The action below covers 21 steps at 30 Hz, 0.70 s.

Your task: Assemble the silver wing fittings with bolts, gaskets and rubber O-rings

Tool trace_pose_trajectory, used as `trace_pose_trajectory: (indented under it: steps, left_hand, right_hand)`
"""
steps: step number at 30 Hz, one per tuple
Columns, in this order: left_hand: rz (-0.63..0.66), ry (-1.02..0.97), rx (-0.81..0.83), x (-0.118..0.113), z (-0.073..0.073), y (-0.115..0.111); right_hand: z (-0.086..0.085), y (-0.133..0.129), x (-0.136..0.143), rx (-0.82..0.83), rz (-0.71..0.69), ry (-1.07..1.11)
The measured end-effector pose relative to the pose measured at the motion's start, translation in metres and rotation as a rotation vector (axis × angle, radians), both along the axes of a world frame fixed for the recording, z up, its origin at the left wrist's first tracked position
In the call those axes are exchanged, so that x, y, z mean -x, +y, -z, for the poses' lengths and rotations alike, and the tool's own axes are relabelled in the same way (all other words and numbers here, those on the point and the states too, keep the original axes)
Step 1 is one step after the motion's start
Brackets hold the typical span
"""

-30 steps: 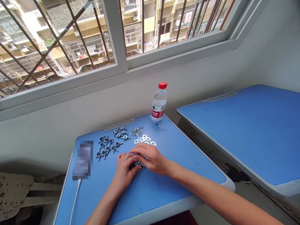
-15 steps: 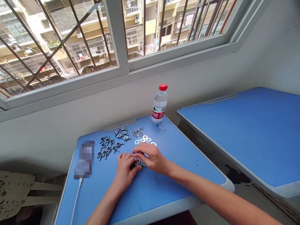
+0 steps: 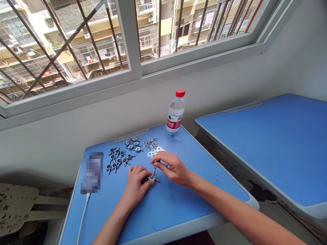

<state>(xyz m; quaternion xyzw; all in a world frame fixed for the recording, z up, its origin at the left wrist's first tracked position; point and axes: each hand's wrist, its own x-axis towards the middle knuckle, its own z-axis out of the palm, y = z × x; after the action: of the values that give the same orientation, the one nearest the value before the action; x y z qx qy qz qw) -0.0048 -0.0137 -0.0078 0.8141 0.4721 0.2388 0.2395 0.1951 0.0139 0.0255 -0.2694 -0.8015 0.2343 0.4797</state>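
My left hand rests on the blue table, thumb and fingers closed around a small metal fitting with a thin arm sticking out to the right. Above it, my right hand pinches the top of a slim silver metal pin, whose lower end meets the fitting; whether it sits inside cannot be made out. Beyond my right fingers lie flat silver two-holed plates, partly covered by that hand. Further back is a pile of small silver pins.
Dark-centred metal fittings and silver-topped fittings lie in groups at left. A blue-handled screwdriver lies before a water bottle. A blurred phone-like slab with a white cable lies near the table's left edge.
My right hand has moved slightly right and up, away from my left fingers, exposing the pin and the fitting. My left hand keeps its place. The view has shifted a little.
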Motion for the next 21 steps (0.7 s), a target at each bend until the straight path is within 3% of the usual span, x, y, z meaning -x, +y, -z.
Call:
trace_pose_trajectory:
  steps: [15, 21]
  left_hand:
    - [0.004, 0.017, -0.008, -0.0005, -0.0010, -0.0002]
    - [0.001, 0.017, -0.013, -0.0006, 0.0003, -0.0005]
  right_hand:
    - [-0.0023, 0.0010, -0.0037, -0.051, -0.101, -0.074]
    - [-0.0032, 0.0000, -0.0029, -0.057, -0.080, -0.060]
